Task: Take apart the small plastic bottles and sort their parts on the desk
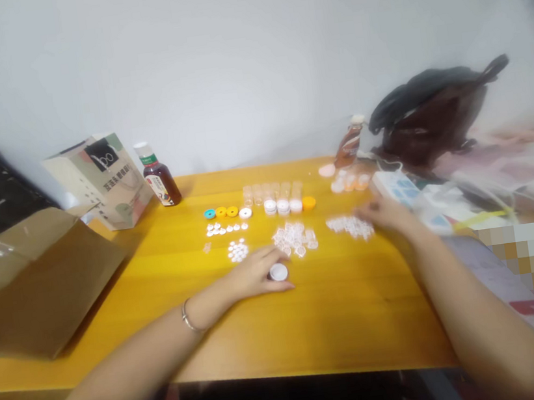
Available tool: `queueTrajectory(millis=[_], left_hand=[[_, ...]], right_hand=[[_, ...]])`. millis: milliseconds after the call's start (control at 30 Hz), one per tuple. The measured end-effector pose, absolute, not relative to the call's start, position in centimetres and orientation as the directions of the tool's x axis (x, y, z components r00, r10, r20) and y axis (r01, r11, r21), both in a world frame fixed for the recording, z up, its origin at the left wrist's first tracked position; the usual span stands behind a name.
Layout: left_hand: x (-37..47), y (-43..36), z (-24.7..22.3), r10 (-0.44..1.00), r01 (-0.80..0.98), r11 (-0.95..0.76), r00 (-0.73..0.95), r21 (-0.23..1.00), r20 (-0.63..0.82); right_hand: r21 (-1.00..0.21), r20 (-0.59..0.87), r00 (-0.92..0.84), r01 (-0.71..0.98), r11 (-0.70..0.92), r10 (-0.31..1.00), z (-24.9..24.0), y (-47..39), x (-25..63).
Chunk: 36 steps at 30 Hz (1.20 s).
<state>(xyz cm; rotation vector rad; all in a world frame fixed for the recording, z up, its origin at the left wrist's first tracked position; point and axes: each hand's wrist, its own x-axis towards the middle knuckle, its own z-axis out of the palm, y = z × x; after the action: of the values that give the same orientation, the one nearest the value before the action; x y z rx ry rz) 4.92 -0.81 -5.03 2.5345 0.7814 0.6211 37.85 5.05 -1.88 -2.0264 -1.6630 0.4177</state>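
My left hand (258, 272) rests on the yellow wooden table with thumb and fingers curled around a round white cap (278, 272), its hollow side up. Over by the right side, my right hand (390, 215) is at the edge of a pile of small clear pieces (350, 227); blur hides what its fingertips do. Just beyond my left hand lies a larger heap of clear plastic pieces (294, 239). Small white discs (238, 250) are grouped left of that heap. Farther back stand clear vials (272, 192) and a row of white caps (283, 206), with an orange cap (309, 203) at its end.
Blue and yellow caps (221, 212) line up at left. A dark bottle (160, 178), a paper bag (114, 181) and an open cardboard box (36, 283) stand left. At right are a brown bottle (348, 142), a black bag (427, 113) and a white-blue case (401, 195).
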Motion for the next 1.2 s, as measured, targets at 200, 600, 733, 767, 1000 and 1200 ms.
queueTrajectory(millis=[200, 600, 733, 767, 1000, 1200], left_hand=[[5.0, -0.6, -5.2, 0.651, 0.412, -0.697, 0.706, 0.587, 0.279], [4.5, -0.7, -5.4, 0.654, 0.312, -0.593, 0.725, 0.742, 0.218], [4.6, -0.5, -5.5, 0.666, 0.279, -0.567, 0.709, 0.775, 0.232], [4.6, -0.5, -5.6, 0.671, 0.277, -0.562, 0.703, 0.779, 0.234], [4.9, -0.5, -5.6, 0.685, 0.255, -0.526, 0.693, 0.811, 0.226], [5.1, -0.5, -5.7, 0.686, 0.262, -0.544, 0.685, 0.797, 0.243]], right_hand=[[-0.569, 0.379, 0.141, 0.815, 0.11, 0.915, -0.9, 4.0, 34.0], [-0.449, 0.315, -0.672, 0.516, 0.729, 0.67, -2.2, -1.4, 25.0], [-0.443, 0.284, -0.662, 0.551, 0.707, 0.693, -2.9, -1.4, 24.6], [-0.451, 0.28, -0.661, 0.549, 0.704, 0.696, -3.0, -1.4, 24.6], [-0.515, 0.27, -0.653, 0.524, 0.679, 0.708, -2.7, -1.3, 24.6], [-0.496, 0.325, -0.644, 0.507, 0.705, 0.692, -3.0, -1.3, 24.4]])
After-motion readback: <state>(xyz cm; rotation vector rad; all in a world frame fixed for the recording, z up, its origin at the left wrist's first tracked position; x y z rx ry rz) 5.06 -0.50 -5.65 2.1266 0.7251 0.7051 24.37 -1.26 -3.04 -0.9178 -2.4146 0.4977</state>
